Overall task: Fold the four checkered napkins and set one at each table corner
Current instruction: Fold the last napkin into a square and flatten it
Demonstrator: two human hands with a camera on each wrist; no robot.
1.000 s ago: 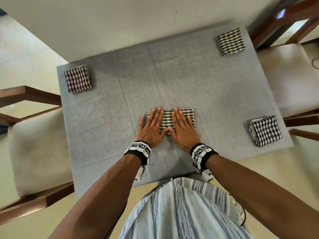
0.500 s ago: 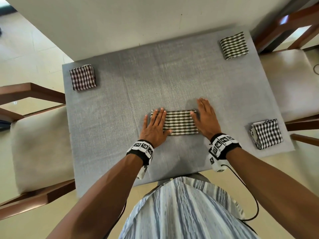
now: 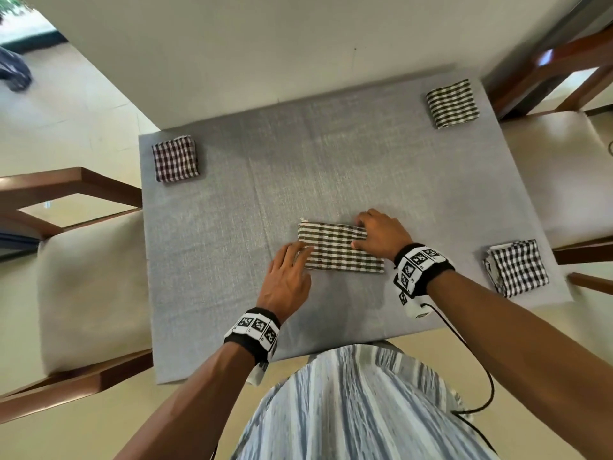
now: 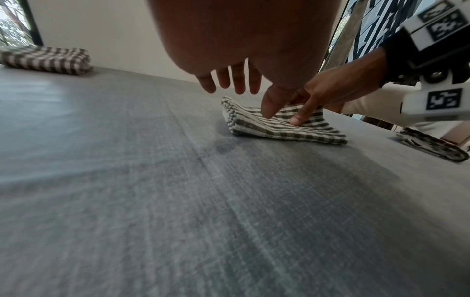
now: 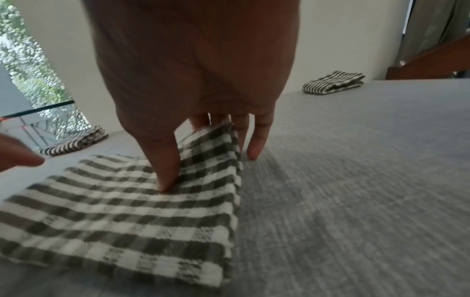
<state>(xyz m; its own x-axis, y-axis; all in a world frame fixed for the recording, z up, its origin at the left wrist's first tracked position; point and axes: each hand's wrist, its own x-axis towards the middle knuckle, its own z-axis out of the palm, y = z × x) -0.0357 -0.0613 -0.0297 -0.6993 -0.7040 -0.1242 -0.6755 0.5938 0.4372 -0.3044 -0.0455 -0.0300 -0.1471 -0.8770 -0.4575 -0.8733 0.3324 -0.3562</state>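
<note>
Since a moment ago, right hand (image 3: 381,234) now pinches the lifted right end of the napkin (image 3: 338,249) mid-table near the front edge; left hand (image 3: 287,280) hovers relaxed, fingertips partly hidden.

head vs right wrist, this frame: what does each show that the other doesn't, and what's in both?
Head only: the whole grey table, the folded napkin at the near right corner, the near left corner with no napkin on it, and the back of the left hand with fingers straight at the centre napkin's left end.

Right wrist only: the right hand from below, thumb on top and fingers behind the raised right edge.

Both: the centre napkin, half-folded, plus the two folded napkins at the far corners.
</note>
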